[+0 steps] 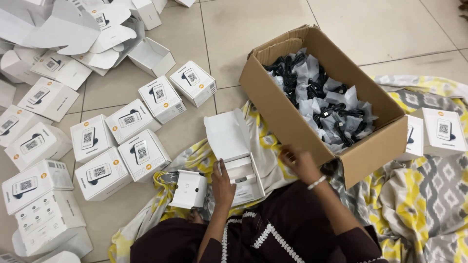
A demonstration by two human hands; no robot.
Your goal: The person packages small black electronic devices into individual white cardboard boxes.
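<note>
While the left hand (pixel 223 187) rests flat, fingers together, on the small white open-lidded carton (pixel 240 170) in the lap, the right hand (pixel 298 163) hovers loosely apart, empty, beside the brown cardboard box (pixel 287 119). Risk: the carton, unclamped on the yellow-grey patterned cloth (pixel 429 195), may tip. Bagged black cables (pixel 324 104) could snag together. Farther out, sealed white cartons (pixel 141 153) crowd the tile floor (pixel 234 29); mix-ups likely.

Closed white boxes (pixel 141 152) lie left on the floor, an open white box (pixel 239 165) beside a brown carton (pixel 292 122)
</note>
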